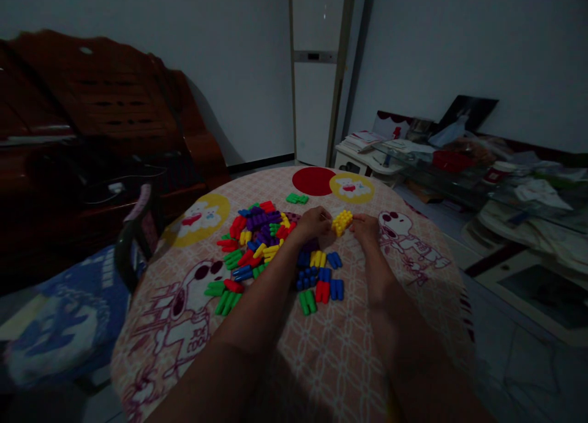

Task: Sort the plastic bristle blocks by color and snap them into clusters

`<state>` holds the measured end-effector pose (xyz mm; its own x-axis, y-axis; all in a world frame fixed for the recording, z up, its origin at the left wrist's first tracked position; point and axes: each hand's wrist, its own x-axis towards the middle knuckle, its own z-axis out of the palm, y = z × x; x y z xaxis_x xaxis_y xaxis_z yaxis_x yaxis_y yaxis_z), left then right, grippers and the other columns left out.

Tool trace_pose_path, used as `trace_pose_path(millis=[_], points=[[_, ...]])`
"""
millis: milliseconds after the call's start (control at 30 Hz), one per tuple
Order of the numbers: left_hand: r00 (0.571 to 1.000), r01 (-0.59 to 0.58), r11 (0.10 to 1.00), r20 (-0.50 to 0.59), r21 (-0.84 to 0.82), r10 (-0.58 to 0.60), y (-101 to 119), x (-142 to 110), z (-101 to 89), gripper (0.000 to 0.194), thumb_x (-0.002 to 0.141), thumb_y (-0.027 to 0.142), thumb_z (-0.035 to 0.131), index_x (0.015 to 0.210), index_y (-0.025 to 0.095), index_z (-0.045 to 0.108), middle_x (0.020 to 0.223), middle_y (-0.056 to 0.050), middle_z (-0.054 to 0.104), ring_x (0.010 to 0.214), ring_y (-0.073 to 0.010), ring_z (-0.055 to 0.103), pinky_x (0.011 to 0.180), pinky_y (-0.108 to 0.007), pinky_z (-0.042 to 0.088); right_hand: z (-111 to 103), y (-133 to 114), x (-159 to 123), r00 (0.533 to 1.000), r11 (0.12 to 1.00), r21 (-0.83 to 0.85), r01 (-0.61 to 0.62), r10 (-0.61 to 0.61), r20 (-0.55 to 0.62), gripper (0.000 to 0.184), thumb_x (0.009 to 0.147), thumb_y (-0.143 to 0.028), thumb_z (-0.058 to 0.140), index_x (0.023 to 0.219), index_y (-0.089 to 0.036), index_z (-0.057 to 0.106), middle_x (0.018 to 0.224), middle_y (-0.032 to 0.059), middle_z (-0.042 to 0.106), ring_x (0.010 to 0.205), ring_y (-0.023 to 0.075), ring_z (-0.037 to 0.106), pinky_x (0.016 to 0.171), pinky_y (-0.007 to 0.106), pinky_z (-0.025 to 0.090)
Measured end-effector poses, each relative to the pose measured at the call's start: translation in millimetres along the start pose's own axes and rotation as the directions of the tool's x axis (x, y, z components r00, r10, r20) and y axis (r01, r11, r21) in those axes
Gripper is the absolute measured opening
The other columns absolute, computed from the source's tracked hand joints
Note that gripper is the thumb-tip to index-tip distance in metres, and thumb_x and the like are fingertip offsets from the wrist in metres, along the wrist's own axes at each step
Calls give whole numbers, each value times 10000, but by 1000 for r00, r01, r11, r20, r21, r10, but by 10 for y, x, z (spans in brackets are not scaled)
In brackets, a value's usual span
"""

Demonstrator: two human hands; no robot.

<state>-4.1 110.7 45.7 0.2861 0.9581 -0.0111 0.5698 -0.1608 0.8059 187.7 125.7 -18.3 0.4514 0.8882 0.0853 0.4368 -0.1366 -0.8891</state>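
Observation:
Both my hands meet over the far middle of a round table [349, 349] with a cartoon-print cloth. My left hand [313, 222] and my right hand [366, 226] are closed on the two ends of a yellow block cluster [342, 221], held just above the cloth. A heap of red, blue, green, purple and yellow plastic blocks [257, 239] lies left of my left hand. Under my forearms sit small joined groups of blue, yellow, red and green blocks [321, 282].
A lone green block [297, 198] lies near the table's far edge. A dark wooden sofa [101, 123] stands at the left, with a chair [138, 233] against the table. A white cabinet [316, 74] is behind, and a cluttered low glass table [459, 160] at the right.

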Motion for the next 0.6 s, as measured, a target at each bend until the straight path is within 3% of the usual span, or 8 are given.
trace_pose_path(millis=[67,133,233,300,400,600], points=[[990,-96,987,119,130,81,24,-78,-203,170,801,142,623,960,141,682,891,-53,755,732,-137,699,679,-224,540,-2,-14,-13,1000,1000,1,-8,8,-6,385,668,-253,547,953,-161,789,667,14,728,610,144,664,574,200,492],[946,-211,934,301,289,121,65,-173,-346,148,721,166,716,868,170,719,844,-24,758,755,-146,695,691,-209,515,-6,-33,-25,1000,1000,0,-12,12,-3,386,672,-242,542,957,-165,789,659,10,725,602,140,661,580,201,496],[863,-305,849,503,432,54,141,-282,-344,247,599,161,810,831,213,745,826,-1,764,776,-167,695,671,-203,483,-20,-61,-42,1000,1000,11,-21,21,3,395,688,-231,537,986,-155,785,658,12,724,599,136,663,586,199,499],[844,-330,791,536,515,3,183,-310,-241,309,550,148,834,836,227,750,846,-8,768,792,-193,697,669,-221,477,-31,-76,-52,999,999,13,-37,37,2,395,695,-228,541,997,-146,782,647,12,719,592,135,662,579,194,496],[864,-328,717,502,615,-35,209,-312,-108,329,511,154,849,817,221,746,861,-38,763,823,-238,698,683,-256,485,-38,-80,-57,999,999,6,-36,36,7,392,693,-221,542,994,-148,782,637,7,713,581,132,659,563,189,486],[880,-317,750,475,580,4,178,-327,-155,384,511,114,818,865,242,743,894,-11,756,840,-206,693,714,-232,491,-19,-36,-34,1000,1000,-7,-16,16,7,399,690,-222,537,1001,-162,780,636,4,709,573,128,655,554,188,477]])
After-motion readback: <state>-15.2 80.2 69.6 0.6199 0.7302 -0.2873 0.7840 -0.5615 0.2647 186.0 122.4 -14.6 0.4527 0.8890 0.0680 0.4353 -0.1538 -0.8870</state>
